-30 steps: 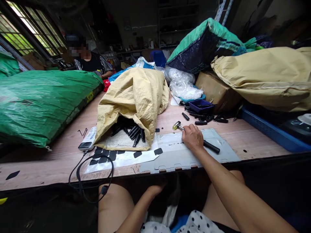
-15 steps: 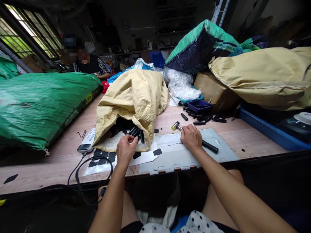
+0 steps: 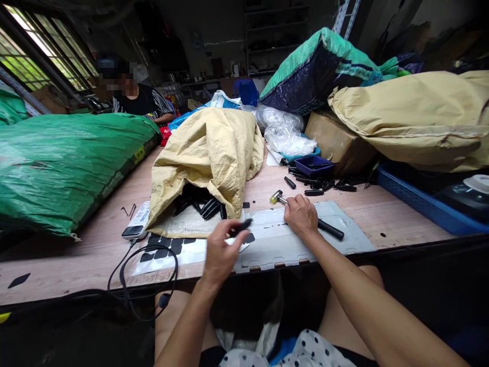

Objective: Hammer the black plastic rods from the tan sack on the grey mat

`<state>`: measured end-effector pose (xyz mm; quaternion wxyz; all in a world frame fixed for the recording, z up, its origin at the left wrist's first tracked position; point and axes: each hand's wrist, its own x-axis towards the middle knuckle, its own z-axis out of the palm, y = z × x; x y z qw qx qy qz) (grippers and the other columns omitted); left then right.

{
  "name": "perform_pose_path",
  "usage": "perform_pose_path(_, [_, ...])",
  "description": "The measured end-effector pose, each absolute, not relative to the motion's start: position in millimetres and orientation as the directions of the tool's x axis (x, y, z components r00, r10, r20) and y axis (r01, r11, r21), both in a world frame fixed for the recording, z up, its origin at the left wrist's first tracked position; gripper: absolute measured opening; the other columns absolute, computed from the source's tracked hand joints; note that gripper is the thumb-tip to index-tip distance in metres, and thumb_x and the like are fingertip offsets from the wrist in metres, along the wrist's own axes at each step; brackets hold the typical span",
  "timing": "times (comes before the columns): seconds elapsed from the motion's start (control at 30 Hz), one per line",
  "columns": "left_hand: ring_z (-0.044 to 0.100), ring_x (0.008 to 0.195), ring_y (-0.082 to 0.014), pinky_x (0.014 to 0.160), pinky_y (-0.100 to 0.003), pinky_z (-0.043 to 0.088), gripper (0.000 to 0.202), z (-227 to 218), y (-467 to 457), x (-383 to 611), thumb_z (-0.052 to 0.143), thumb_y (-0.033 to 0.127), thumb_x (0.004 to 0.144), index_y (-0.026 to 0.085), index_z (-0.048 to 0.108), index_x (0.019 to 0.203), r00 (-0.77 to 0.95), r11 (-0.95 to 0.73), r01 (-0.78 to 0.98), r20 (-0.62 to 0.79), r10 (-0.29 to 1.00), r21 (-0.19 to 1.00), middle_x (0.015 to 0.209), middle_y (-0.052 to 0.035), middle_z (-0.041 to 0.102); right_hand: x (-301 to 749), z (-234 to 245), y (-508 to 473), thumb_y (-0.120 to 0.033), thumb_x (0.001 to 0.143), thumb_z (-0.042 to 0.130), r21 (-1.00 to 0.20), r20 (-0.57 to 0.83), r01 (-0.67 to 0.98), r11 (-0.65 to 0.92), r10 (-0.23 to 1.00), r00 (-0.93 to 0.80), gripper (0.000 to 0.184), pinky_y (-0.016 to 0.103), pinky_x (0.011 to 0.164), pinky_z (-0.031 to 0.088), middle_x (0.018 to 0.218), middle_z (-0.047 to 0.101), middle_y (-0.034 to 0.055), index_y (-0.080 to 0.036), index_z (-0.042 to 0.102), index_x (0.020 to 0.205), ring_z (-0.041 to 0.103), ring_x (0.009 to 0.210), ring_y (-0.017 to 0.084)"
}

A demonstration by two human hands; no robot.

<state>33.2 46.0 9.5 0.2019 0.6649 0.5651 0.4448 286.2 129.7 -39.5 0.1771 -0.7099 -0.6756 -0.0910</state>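
Note:
Between the fingers of my left hand [image 3: 221, 252] is a short black rod-like piece [image 3: 241, 228], held just above the table's front part. My right hand [image 3: 301, 215] is wrapped round the shaft of a small hammer [image 3: 276, 197]. The hammer has a yellowish head and a black grip, and rests over a grey board [image 3: 344, 224]. Left of my hands, a beige sack [image 3: 208, 148] lies with its mouth towards me, several black pieces [image 3: 210, 208] showing inside. A white sheet with black stickers [image 3: 164, 251] lies partly under the sack.
Loose black pieces [image 3: 313, 183] lie around a purple tray [image 3: 314, 166] at the back right. A blue basket [image 3: 428, 199] stands at the right edge. A green sack [image 3: 72, 168] fills the left. A cable [image 3: 121, 278] hangs over the front edge. A person [image 3: 141, 104] sits across the table.
My left hand has moved from the sack's mouth rightwards and towards me, bringing one black piece out with it. My right hand stays in place on the hammer.

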Motion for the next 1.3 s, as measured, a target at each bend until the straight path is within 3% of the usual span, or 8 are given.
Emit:
perform_pose_path(0.07, [0.063, 0.089, -0.0187, 0.080, -0.029, 0.048, 0.014, 4.3, 51.7, 59.3, 0.073, 0.032, 0.087, 0.023, 0.069, 0.097, 0.151, -0.351, 0.559, 0.324, 0.934, 0.751, 0.096, -0.0023, 0.072, 286.3, -39.7, 129.6, -0.027, 0.096, 0.051, -0.129, 0.369, 0.991, -0.024, 0.927, 0.070, 0.025, 0.035, 0.080, 0.033, 0.108, 0.062, 0.0117, -0.019, 0.070, 0.110, 0.050, 0.101, 0.025])
perform_pose_path(0.13, [0.061, 0.093, -0.0208, 0.085, -0.033, 0.047, 0.011, -5.0, 64.0, 77.4, 0.075, 0.026, 0.086, 0.022, 0.068, 0.093, 0.204, -0.350, 0.613, 0.287, 0.936, 0.708, 0.096, -0.0030, 0.071, 286.3, -39.4, 129.7, -0.028, 0.096, 0.052, -0.132, 0.365, 0.991, -0.022, 0.928, 0.069, 0.025, 0.034, 0.081, 0.033, 0.108, 0.062, 0.0117, -0.019, 0.070, 0.110, 0.050, 0.101, 0.025])
perform_pose_path(0.3, [0.057, 0.096, -0.0230, 0.088, -0.036, 0.045, 0.013, -27.6, 90.9, 87.5, 0.077, 0.023, 0.083, 0.021, 0.067, 0.092, 0.222, -0.330, 0.698, 0.246, 0.944, 0.636, 0.096, -0.0038, 0.067, 285.9, -37.8, 129.8, -0.027, 0.096, 0.052, -0.145, 0.362, 0.989, -0.019, 0.929, 0.071, 0.025, 0.035, 0.080, 0.034, 0.108, 0.062, 0.0119, -0.019, 0.071, 0.109, 0.050, 0.100, 0.025])
perform_pose_path(0.47, [0.056, 0.096, -0.0215, 0.088, -0.034, 0.045, 0.021, -33.8, 95.3, 82.1, 0.081, 0.022, 0.079, 0.021, 0.068, 0.095, 0.211, -0.323, 0.654, 0.245, 0.946, 0.684, 0.095, -0.0028, 0.065, 286.8, -38.7, 129.6, -0.028, 0.096, 0.052, -0.154, 0.360, 0.988, -0.014, 0.930, 0.069, 0.026, 0.035, 0.081, 0.034, 0.107, 0.062, 0.0118, -0.019, 0.071, 0.111, 0.050, 0.101, 0.025])
perform_pose_path(0.9, [0.056, 0.098, -0.0216, 0.091, -0.035, 0.043, 0.013, -33.5, 95.2, 84.7, 0.077, 0.021, 0.082, 0.021, 0.071, 0.093, 0.177, -0.279, 0.653, 0.216, 0.960, 0.704, 0.097, -0.0034, 0.065, 292.9, -35.5, 132.6, -0.026, 0.097, 0.052, -0.187, 0.332, 0.982, 0.003, 0.941, 0.060, 0.026, 0.034, 0.079, 0.037, 0.107, 0.065, 0.0112, -0.020, 0.073, 0.111, 0.054, 0.101, 0.025])
perform_pose_path(1.0, [0.056, 0.100, -0.0217, 0.093, -0.035, 0.043, 0.013, -35.3, 96.4, 84.6, 0.077, 0.020, 0.082, 0.020, 0.072, 0.095, 0.160, -0.265, 0.642, 0.212, 0.964, 0.719, 0.098, -0.0036, 0.065, 297.5, -20.4, 129.7, -0.025, 0.097, 0.049, -0.280, 0.401, 0.958, 0.057, 0.914, 0.063, 0.030, 0.034, 0.082, 0.041, 0.106, 0.066, 0.0114, -0.019, 0.073, 0.115, 0.057, 0.100, 0.025])
perform_pose_path(1.13, [0.057, 0.100, -0.0216, 0.094, -0.035, 0.043, 0.017, -37.1, 98.6, 85.6, 0.078, 0.022, 0.083, 0.021, 0.075, 0.099, 0.136, -0.231, 0.634, 0.188, 0.973, 0.738, 0.097, -0.0035, 0.064, 297.4, -1.5, 109.7, -0.029, 0.098, 0.049, -0.503, 0.500, 0.823, 0.263, 0.865, 0.029, 0.033, 0.034, 0.088, 0.048, 0.107, 0.071, 0.0090, -0.020, 0.070, 0.122, 0.064, 0.098, 0.023])
perform_pose_path(1.3, [0.057, 0.102, -0.0226, 0.094, -0.036, 0.044, 0.019, -36.8, 100.9, 88.2, 0.079, 0.024, 0.082, 0.022, 0.077, 0.100, 0.104, -0.179, 0.644, 0.147, 0.984, 0.744, 0.098, -0.0038, 0.064, 283.2, -2.7, 74.5, -0.025, 0.097, 0.051, -0.616, 0.467, 0.679, 0.401, 0.879, -0.095, 0.033, 0.033, 0.091, 0.052, 0.113, 0.074, 0.0069, -0.023, 0.070, 0.124, 0.068, 0.103, 0.021])
